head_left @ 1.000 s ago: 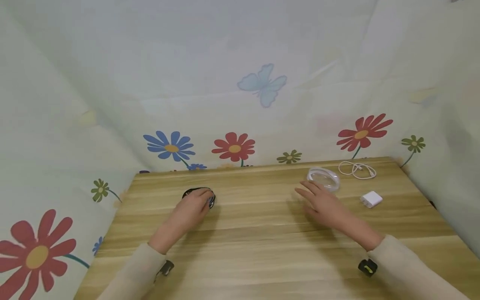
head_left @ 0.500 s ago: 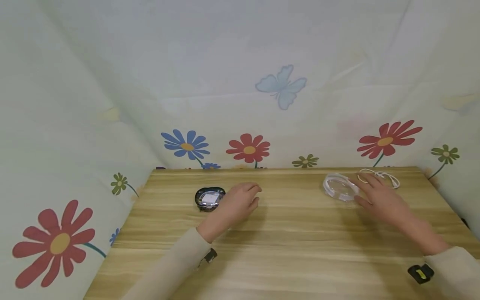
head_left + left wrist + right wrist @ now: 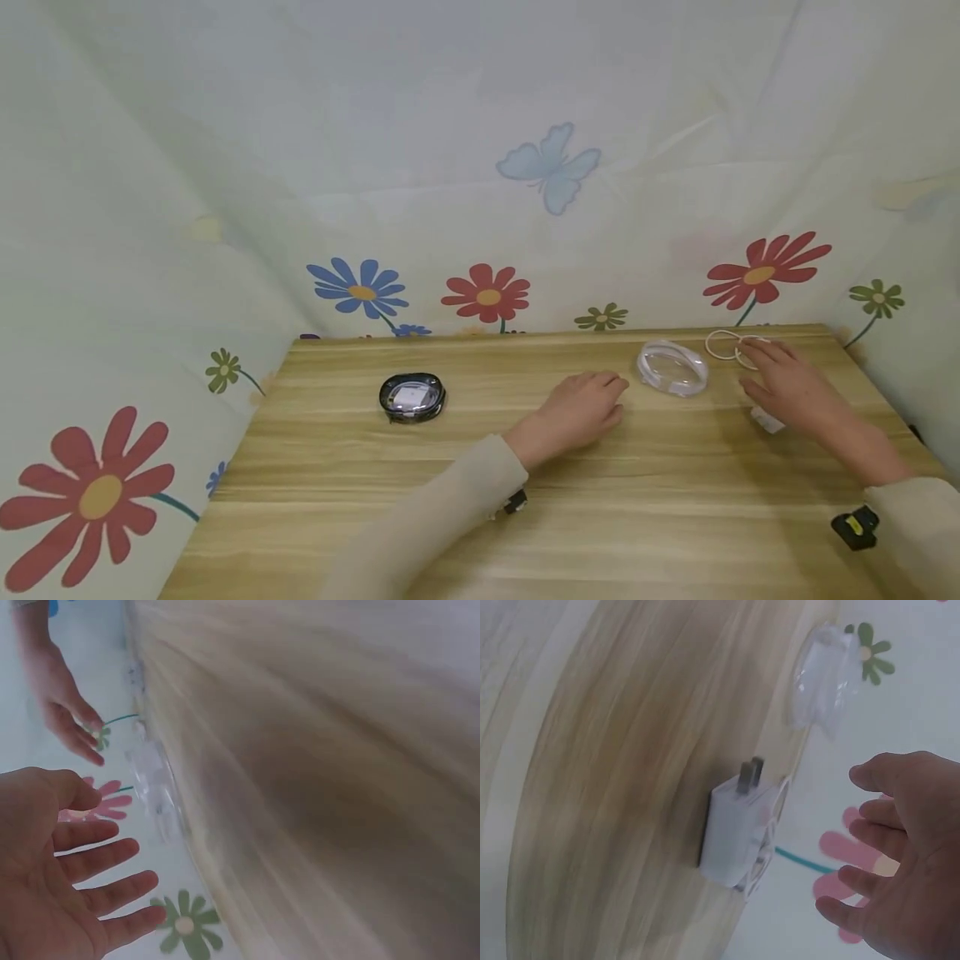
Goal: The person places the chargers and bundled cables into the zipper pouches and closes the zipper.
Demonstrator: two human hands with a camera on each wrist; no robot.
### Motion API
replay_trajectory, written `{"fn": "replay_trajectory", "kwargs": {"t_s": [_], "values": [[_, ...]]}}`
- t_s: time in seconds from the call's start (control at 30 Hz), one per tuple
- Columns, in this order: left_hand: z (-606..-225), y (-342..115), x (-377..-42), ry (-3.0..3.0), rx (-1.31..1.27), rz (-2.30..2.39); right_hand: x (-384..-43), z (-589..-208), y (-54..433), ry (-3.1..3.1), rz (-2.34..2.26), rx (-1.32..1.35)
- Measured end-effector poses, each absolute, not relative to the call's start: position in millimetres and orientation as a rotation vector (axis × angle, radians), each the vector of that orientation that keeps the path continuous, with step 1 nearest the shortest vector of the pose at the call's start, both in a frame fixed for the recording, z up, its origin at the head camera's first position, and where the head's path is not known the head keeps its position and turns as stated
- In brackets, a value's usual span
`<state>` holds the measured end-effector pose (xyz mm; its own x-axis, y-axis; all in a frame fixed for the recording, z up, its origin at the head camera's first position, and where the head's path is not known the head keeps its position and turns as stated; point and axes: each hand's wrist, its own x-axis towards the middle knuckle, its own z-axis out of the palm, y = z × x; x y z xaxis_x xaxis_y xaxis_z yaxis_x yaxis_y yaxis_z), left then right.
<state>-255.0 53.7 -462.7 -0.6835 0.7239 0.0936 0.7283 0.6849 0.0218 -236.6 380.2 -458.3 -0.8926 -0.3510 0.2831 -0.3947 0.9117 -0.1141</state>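
Right hand [image 3: 802, 392]: above the surface [image 3: 480, 508], its fingers [image 3: 881, 838] loosely bent, well parted, gripping nothing; the bend looks suited to taking small goods from above. Charger [image 3: 767, 419]: white, at 8 o'clock from that hand's middle and partly hidden under it; the right wrist view shows it apart from the fingers, resting on the surface with its prongs [image 3: 745, 778] jutting out bare. A flat side underneath probably keeps it from rolling. Cable [image 3: 737, 353]: white, at 10 o'clock from the right hand, partly covered by it in the head view; slack loops, likely left so to stay compact without a tie. Clear pack [image 3: 672, 368]: ring-shaped, at 9 o'clock from the right hand and 2 o'clock from the left hand; lies flat, presumably its steadiest pose. Left hand [image 3: 573, 414]: spread and relaxed, nothing held, nearest to the clear pack but apart from it. Dark pack [image 3: 412, 397]: glossy, with a white patch, contents unclear; at 9 o'clock from the left hand, well apart, its distance apparently leaving the middle free for the arms. Flowered cloth [image 3: 360, 208]: at 12 o'clock, behind the surface, seemingly hung as a backdrop.
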Motion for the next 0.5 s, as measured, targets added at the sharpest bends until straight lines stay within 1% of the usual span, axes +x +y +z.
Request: {"fn": "replay_trajectory", "kwargs": {"t_s": [0.3, 0.5], "values": [[-460, 116, -274, -2.795, -1.220, -0.079, -243, -464, 389, -2.861, 0.189, 0.474], [-466, 139, -277, -2.877, -1.235, 0.033, -248, -469, 394, -2.847, 0.169, 0.473]]}}
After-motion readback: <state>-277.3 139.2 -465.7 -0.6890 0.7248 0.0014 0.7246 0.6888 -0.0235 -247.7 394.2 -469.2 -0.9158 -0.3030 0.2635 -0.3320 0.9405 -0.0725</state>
